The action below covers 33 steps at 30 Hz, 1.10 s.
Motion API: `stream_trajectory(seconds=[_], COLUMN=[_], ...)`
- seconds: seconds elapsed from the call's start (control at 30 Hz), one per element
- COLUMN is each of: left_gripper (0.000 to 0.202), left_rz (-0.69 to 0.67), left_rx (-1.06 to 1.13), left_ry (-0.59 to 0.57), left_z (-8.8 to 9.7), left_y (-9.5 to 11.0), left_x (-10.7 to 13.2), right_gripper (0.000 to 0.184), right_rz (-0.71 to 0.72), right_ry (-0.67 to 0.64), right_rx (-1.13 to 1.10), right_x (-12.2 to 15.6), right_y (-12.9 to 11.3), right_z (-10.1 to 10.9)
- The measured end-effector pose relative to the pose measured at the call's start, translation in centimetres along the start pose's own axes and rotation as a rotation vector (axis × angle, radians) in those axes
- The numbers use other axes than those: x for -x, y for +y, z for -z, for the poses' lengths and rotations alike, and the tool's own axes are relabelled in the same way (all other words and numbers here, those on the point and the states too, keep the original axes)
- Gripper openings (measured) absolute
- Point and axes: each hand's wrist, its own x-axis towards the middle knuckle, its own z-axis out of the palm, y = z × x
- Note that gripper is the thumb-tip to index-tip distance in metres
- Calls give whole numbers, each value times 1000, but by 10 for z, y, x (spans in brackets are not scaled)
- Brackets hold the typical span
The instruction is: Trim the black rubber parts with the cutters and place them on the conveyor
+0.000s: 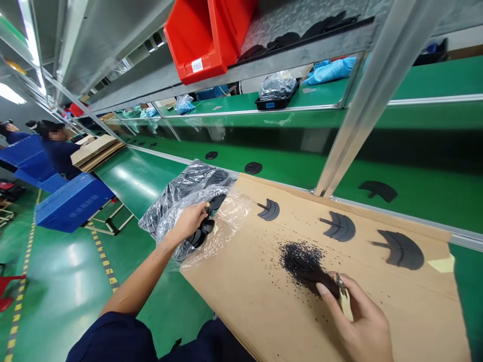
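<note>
My left hand (192, 219) reaches into the mouth of a clear plastic bag (177, 196) full of black parts. Its fingers are closed at a flat black plastic part (216, 202); the grip itself is partly hidden. More black parts (202, 232) lie just below the fingers. On the right, my right hand (362, 314) is closed around small cutting pliers (344, 296) with a pale yellow handle. A dark piece (320, 282) lies between its thumb and fingers, over a heap of black scraps (300, 256) on the brown cardboard (241, 291).
Three fan-shaped black parts (339, 226) lie in a row along the cardboard's far side. Beyond them, more parts (253, 168) rest on a green belt. A metal post (358, 100) and a shelf with a red bin (199, 45) stand close. Co-workers (60, 151) sit at far left.
</note>
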Motion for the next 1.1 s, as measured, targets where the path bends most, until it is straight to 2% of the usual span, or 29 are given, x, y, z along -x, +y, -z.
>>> stream_trajectory(seconds=[0.1,0.2,0.27,0.37,0.5,0.6,0.73,0.83,0.93,1.1], left_gripper=[33,49,53,48,47,40,34,30,30,35], left_rz=[-65,-129,-148,-173,-241,-296,-313,-383,-476,-594], left_rx=[224,816,1172,1315,1480,1484,1301,1142,1035,974], left_ry=[31,27,-36,-166,-289,-281,-179,-57,44,114], left_z=[1,-9,-21,-37,-49,-57,-69,-76,-79,-81], left_y=[6,25,45,80,128,157,179,183,182,180], left_x=[4,8,10,13,16,21,28,31,32,33], right_gripper=[38,39,40,41,36,36,43,46,41,42], right_rz=[-39,-84,-120,-187,-305,-387,-447,-445,-446,-436], right_ry=[-7,-29,-36,-65,-126,-147,-180,-200,-200,-195], right_rx=[-17,-56,-73,-93,-169,-312,-439,-438,-401,-377], right_x=[-1,-1,-2,-5,-11,-12,-10,-8,-6,-4], right_y=[-1,-4,-7,-16,-27,-32,-35,-32,-28,-28], right_z=[0,-1,-3,-8,-11,-11,-14,-17,-18,-18])
